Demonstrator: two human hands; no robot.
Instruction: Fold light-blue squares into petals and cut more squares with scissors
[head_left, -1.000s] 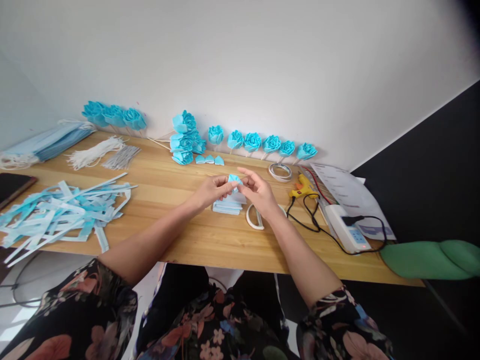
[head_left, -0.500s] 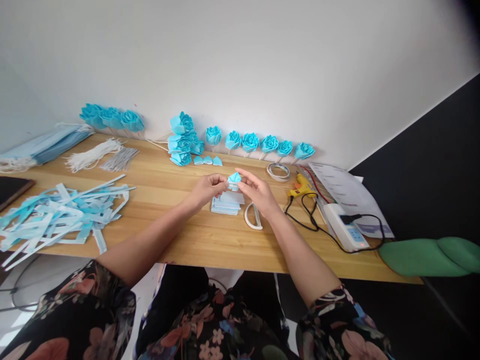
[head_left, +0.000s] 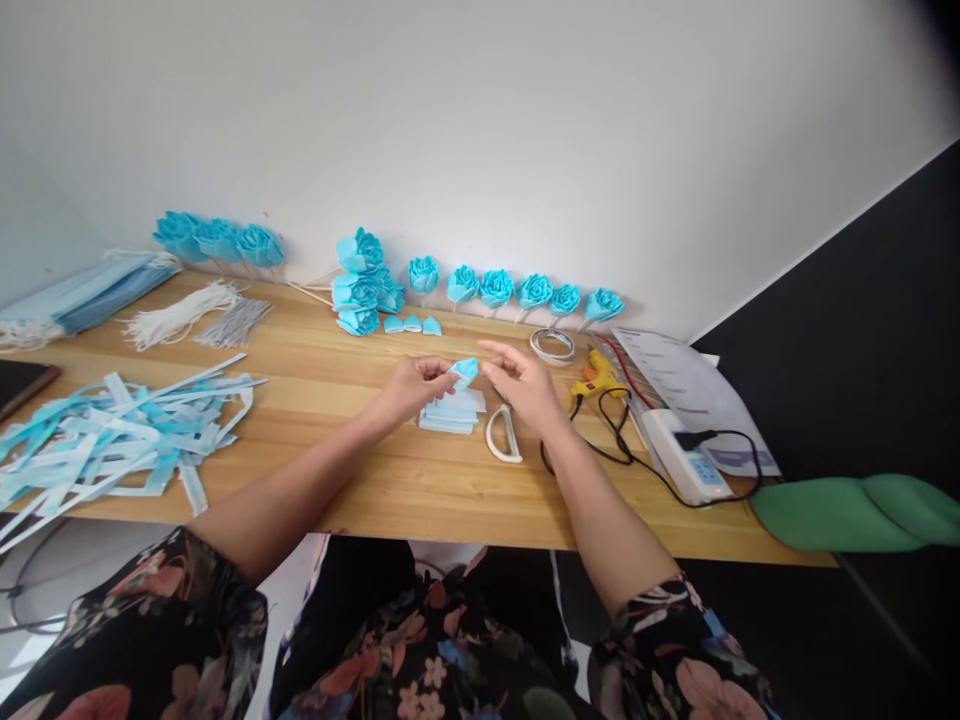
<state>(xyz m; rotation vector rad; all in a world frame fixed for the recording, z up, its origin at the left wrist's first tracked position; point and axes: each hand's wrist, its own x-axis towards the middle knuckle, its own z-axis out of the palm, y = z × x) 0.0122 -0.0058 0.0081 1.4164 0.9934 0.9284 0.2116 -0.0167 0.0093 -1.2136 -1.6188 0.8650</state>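
Note:
A small folded piece of blue fabric (head_left: 465, 372) with a pointed top is pinched between the thumb and fingers of my left hand (head_left: 415, 388). To the right of it my right hand (head_left: 527, 385) is open, its fingers apart and just off the piece. Below the hands lies a small stack of pale blue fabric pieces (head_left: 450, 418). White-handled scissors (head_left: 504, 437) rest beside the stack, with the blades largely hidden under my right hand. Farther back, a few folded blue petals (head_left: 412, 325) lie in a row.
Blue fabric roses (head_left: 496, 288) line the wall. Cut strips (head_left: 127, 440), white cords (head_left: 180, 312), grey wires (head_left: 235, 323) and face masks (head_left: 97, 290) lie left. A tape roll (head_left: 553, 346), yellow glue gun (head_left: 598, 375), power strip (head_left: 686, 455) and papers (head_left: 694, 390) are on the right.
My right hand has let go of the folded piece and opened beside it. The piece is now tilted to the right in my left hand.

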